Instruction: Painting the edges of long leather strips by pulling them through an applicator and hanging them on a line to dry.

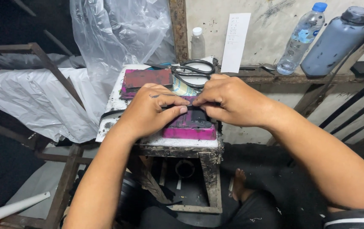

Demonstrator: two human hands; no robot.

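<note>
Currently, grip: left hand point(150, 111) and right hand point(228, 99) both pinch a thin black strip point(190, 107), fingertips meeting.
Strip: flat on magenta block point(189, 131), directly under the pinch.
Technique: keep strip taut, press evenly.
Behind grip: scissors point(193, 72).

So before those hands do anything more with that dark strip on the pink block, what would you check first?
1. Both hands on the strip: ok. The left hand and right hand pinch the thin dark strip between fingertips.
2. Strip lying on the magenta rectangular block: ok, it runs across the top.
3. Block sitting steady on the small stained wooden stand: ok, it lies flat near the front edge.
4. Black-handled scissors out of the way: ok, behind the hands.
5. Grip tightness: cannot tell.
6. Strip's far end: cannot tell, hidden by the fingers.
</note>
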